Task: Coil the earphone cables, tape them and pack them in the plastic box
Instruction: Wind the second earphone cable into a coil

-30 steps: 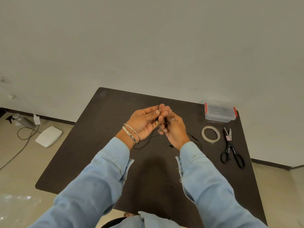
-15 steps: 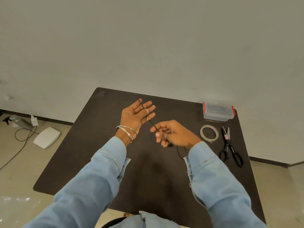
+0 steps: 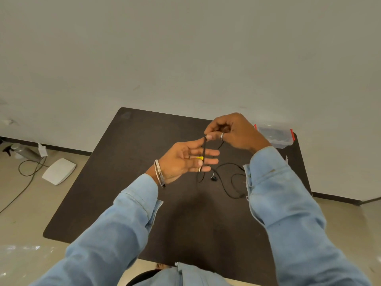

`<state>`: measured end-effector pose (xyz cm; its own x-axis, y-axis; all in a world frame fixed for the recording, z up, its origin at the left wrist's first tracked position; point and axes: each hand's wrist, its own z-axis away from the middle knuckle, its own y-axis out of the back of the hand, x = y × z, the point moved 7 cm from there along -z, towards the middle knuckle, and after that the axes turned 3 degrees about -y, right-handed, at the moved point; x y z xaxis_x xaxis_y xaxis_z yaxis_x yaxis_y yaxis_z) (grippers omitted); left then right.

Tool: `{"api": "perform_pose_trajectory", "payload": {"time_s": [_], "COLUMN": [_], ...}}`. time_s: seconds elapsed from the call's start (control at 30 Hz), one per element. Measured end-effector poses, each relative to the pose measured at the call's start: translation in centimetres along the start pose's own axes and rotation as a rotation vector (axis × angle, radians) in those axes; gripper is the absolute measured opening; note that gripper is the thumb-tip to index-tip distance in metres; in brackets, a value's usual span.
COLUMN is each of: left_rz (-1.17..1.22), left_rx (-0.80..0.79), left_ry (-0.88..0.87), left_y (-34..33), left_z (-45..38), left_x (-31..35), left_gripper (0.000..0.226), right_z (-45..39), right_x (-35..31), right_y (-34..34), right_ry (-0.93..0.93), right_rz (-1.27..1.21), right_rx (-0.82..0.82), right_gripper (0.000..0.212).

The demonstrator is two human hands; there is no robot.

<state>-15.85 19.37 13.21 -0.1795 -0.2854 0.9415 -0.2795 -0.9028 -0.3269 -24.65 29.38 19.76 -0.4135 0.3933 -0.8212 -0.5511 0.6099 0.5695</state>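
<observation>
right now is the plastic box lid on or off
On: the plastic box sits closed, red clips at both ends, partly hidden behind the right hand.

A white flat device [image 3: 59, 171], grey bottle [image 3: 24, 151] and cord [image 3: 26, 174] lie on the floor.

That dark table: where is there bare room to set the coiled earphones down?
The dark brown table is bare on its left half, from the left hand out to the edge. Crowded: loose black earphone cable under the right sleeve, clear plastic box at the far right corner.
</observation>
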Motion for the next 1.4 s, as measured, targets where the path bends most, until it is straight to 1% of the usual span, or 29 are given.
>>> {"api": "perform_pose_trajectory", "payload": {"time_s": [0.07, 0.1, 0.13, 0.2, 0.3, 0.37, 0.47, 0.53, 0.57, 0.63, 0.7, 0.77, 0.83, 0.9, 0.97, 1.0, 1.1, 1.23, 1.3, 1.4], "left_rz": [0.052, 0.096, 0.148, 0.237, 0.345, 0.371, 0.239, 0.071, -0.017, -0.139, -0.171, -0.133, -0.038, 0.043, 0.052, 0.031, -0.038, 0.013, 0.073, 0.157], "left_rx": [-0.089, -0.109, -0.110, -0.055, 0.134, 0.292, 0.499, 0.559, 0.555, 0.507, 0.451, 0.433, 0.458, 0.492, 0.493, 0.471, 0.324, 0.062, 0.006, 0.006], "left_ry": [0.019, 0.018, 0.004, -0.055, -0.153, -0.192, -0.191, -0.153, -0.132, -0.093, -0.066, -0.062, -0.083, -0.105, -0.102, -0.089, -0.031, -0.010, 0.002, 0.018], "left_y": [-0.9, -1.2, -1.3, -1.0, 0.8, 2.6, 5.1, 6.1, 6.3, 6.2, 5.7, 5.3, 5.3, 5.7, 6.1, 5.9, 4.2, 0.5, -0.3, -0.2], "left_z": [0.1, 0.1, 0.1, 0.0, -0.3, -0.3, 0.0, 0.3, 0.4, 0.5, 0.5, 0.6, 0.7, 0.9, 1.0, 1.0, 0.9, 0.8, 0.8, 1.1], "left_x": [0.1, 0.2, 0.4, 1.1, 1.6, 1.5, 1.0, 0.3, 0.0, -0.9, -1.6, -1.9, -1.8, -1.7, -1.6, -1.5, -1.5, -0.9, -0.4, 0.1], "left_gripper": [0.061, 0.061, 0.061, 0.060, 0.057, 0.056, 0.059, 0.063, 0.064, 0.066, 0.065, 0.061, 0.056, 0.054, 0.056, 0.058, 0.057, 0.046, 0.041, 0.035], "right_z": [-0.5, -0.8, -1.0, -0.9, 0.3, 1.5, 2.7, 3.0, 3.0, 2.6, 2.1, 1.7, 1.9, 2.4, 2.7, 2.6, 1.6, -0.2, -0.7, -0.5], "right_x": [0.4, 0.8, 1.2, 2.5, 4.7, 5.2, 4.6, 3.8, 3.3, 2.5, 2.1, 2.1, 2.2, 2.2, 2.1, 1.9, 1.3, 1.8, 2.2, 3.0], "right_y": [0.3, 0.4, 0.3, -0.8, -4.5, -7.6, -10.4, -10.4, -9.8, -8.1, -6.0, -4.6, -4.3, -4.4, -4.4, -4.2, -3.2, -2.4, -2.5, -3.3], "right_ry": [0.006, 0.003, -0.005, -0.060, -0.183, -0.224, -0.245, -0.255, -0.255, -0.222, -0.170, -0.146, -0.135, -0.127, -0.122, -0.112, -0.059, -0.063, -0.067, -0.096], "right_rz": [-0.071, -0.104, -0.149, -0.237, -0.242, -0.237, -0.215, -0.165, -0.120, -0.003, 0.090, 0.108, 0.082, 0.043, -0.006, -0.034, -0.081, -0.213, -0.277, -0.387], "right_rx": [0.087, 0.135, 0.164, 0.160, 0.062, -0.074, -0.249, -0.303, -0.309, -0.270, -0.192, -0.135, -0.131, -0.162, -0.177, -0.155, -0.030, 0.064, 0.085, 0.121], "right_gripper": [0.011, 0.010, 0.009, 0.009, 0.022, 0.017, 0.013, 0.013, 0.012, 0.012, 0.012, 0.010, 0.009, 0.010, 0.012, 0.011, 0.007, 0.005, 0.006, 0.002]}}
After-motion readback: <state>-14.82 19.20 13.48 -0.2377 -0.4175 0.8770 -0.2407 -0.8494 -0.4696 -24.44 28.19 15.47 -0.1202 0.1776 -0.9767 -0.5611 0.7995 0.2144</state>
